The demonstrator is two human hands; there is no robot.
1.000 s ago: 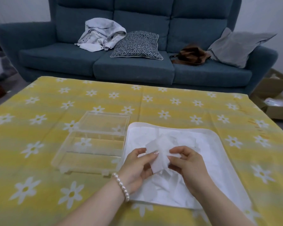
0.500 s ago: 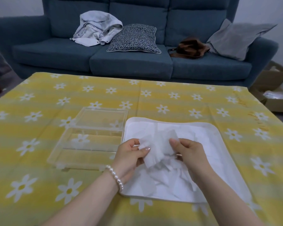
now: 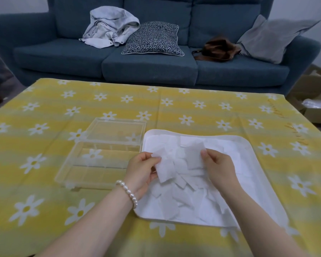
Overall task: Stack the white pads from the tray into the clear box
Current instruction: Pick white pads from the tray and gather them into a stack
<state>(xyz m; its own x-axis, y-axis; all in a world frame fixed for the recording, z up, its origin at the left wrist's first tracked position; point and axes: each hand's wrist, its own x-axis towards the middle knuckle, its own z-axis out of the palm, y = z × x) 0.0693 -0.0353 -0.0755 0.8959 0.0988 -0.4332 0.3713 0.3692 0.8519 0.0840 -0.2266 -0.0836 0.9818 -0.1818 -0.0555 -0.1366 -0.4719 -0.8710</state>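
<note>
White cotton pads (image 3: 183,193) lie in a loose heap in the white tray (image 3: 248,147) in front of you. Your left hand (image 3: 141,173) pinches one pad (image 3: 164,169) between thumb and fingers, lifted just above the heap; your right hand (image 3: 219,167) grips a second pad (image 3: 193,154) by its edge. The clear box (image 3: 93,164) sits open just beside the tray's left side on the yellow daisy tablecloth (image 3: 44,210), with no pads inside.
</note>
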